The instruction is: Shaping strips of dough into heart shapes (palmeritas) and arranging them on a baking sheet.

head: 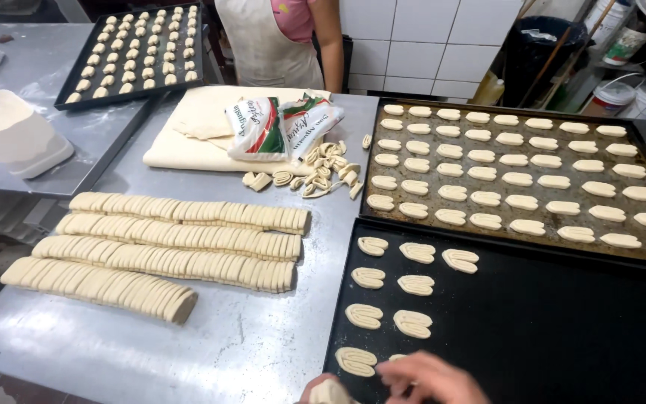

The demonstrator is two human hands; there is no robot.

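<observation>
**Bakery bench, shaped dough going onto a dark tray**

Setting: white-tiled wall behind, stainless steel bench (226,337) in front. Buckets and a dark bin stand at upper right.

On the bench, left of centre: four long rows of sliced dough pieces (181,243), slices leaning on one another, rows side by side and touching in places. Behind them a folded sheet of dough (188,142) with two printed bags (278,127) lying on it. Just right of the bags, a loose heap of dough offcuts (319,172).

Right side: a worn baking tray (443,129) filled with rows of shaped pieces. In front of it, overlapping its near edge, a clean black tray (547,329) holding a few palmier-shaped dough pieces (383,299) in two or three short columns at its left end; the rest of it is bare.

Hands: right hand (431,378) at the bottom edge, over the near left corner of the black tray, fingers spread flat beside the nearest piece; whether it grips anything, cannot tell. Left hand (323,390) barely in frame, closed around a stack of dough slices (332,392).

Other: a person in an apron (267,45) stands at the far side of the bench. A second full black tray (76,78) sits on an adjoining bench at upper left.
</observation>
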